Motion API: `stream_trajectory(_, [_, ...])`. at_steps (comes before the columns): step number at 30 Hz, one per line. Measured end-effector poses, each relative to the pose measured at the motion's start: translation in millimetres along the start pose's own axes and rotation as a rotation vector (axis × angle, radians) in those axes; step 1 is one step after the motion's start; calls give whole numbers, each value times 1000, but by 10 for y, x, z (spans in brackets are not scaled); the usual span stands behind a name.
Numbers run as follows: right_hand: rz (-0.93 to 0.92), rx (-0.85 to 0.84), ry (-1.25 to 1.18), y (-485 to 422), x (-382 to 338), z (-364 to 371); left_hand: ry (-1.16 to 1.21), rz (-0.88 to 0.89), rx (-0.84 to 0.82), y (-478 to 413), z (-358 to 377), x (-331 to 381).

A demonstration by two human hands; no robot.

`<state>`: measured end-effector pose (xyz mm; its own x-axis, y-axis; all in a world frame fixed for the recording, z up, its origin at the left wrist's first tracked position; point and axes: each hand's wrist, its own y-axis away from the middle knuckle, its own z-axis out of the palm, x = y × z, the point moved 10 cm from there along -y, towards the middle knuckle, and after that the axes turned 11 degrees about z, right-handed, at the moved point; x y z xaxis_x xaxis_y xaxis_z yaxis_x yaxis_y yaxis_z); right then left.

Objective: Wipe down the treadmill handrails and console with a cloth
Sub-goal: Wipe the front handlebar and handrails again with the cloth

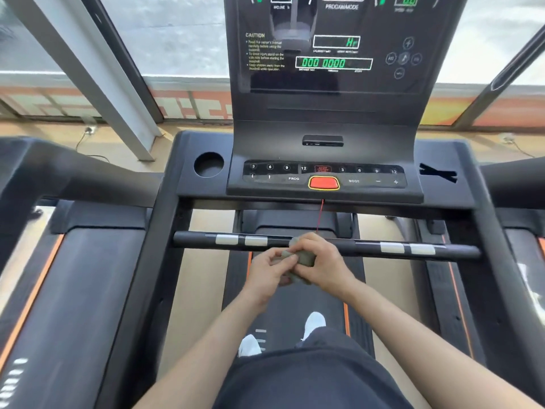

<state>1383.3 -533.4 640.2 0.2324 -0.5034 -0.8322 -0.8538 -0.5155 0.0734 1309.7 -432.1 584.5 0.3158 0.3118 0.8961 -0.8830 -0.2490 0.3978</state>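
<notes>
Background: windows (177,33) ahead, tan floor below them. Left handrail (59,178) runs in from the left edge. The round cup holder (208,164) left of the console (324,125) shows only a dark interior; contents cannot be told. Two black strips (438,174) lie crossed on the right tray. The cloth (305,259), grey-green and bunched, sits between both hands at the middle of the crossbar (383,247); contact with the bar cannot be confirmed. Left hand (265,276) pinches its near edge with curled fingers. Right hand (327,261) grips it from above, fingers wrapped round it.
</notes>
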Motion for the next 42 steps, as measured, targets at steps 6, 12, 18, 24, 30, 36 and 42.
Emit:
stream_trajectory(6, [-32,-66,310,-181,216,-158,111,-168,405,181,-517,-533])
stream_trajectory(12, [44,-287,772,-279,777,37,475,-383,564,270,-198,-933])
stream_trajectory(18, [62,-252,699,-366,843,-38,709,-335,512,-104,240,-851])
stream_trajectory(24, [112,-183,709,-348,833,-27,775,-349,304,-194,352,-806])
stream_trajectory(30, [182,-121,780,-317,832,-18,801,-345,252,-241,264,-764])
stream_trajectory(36, [300,-82,748,-320,848,-30,912,-338,282,-246,96,-781])
stream_trajectory(42, [349,-33,734,-295,810,-44,944,-285,380,-252,-412,-719])
